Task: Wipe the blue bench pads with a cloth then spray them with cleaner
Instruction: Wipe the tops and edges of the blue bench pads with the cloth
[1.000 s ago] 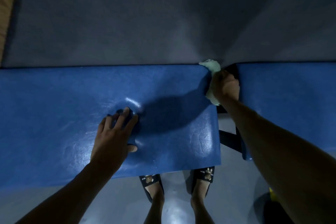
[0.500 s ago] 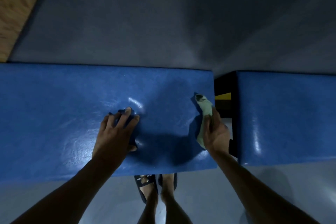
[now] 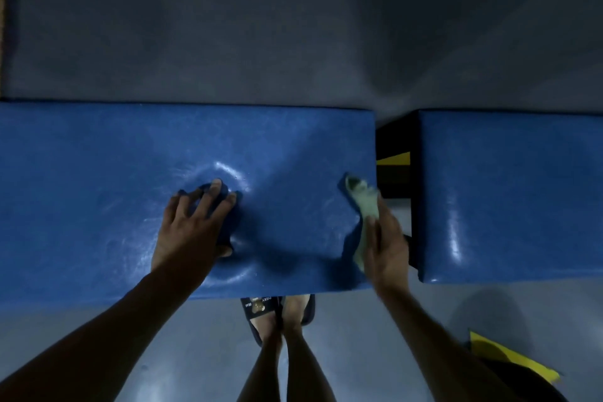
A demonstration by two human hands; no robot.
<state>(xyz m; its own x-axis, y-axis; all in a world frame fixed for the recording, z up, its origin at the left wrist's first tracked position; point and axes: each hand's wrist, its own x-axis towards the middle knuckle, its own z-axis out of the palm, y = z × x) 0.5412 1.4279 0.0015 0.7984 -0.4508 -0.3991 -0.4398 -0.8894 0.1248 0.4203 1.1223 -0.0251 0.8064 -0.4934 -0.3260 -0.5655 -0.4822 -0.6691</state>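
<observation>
A long blue bench pad (image 3: 98, 199) fills the left and middle of the view, and a second blue pad (image 3: 509, 192) lies to its right across a dark gap. My left hand (image 3: 192, 225) presses flat on the long pad with spread fingers, denting it. My right hand (image 3: 385, 238) holds a pale green cloth (image 3: 363, 202) against the long pad's right end, near its front corner. No spray bottle shows.
Grey floor (image 3: 293, 26) lies beyond the pads. The gap between them shows a black frame with a yellow strip (image 3: 393, 158). My feet in dark slippers (image 3: 261, 307) stand under the front edge. A yellow and black object (image 3: 509, 359) sits on the floor at the lower right.
My right hand has drawn the cloth from the far corner of the long pad's right end toward the near edge. My left hand has stayed pressed on the pad.
</observation>
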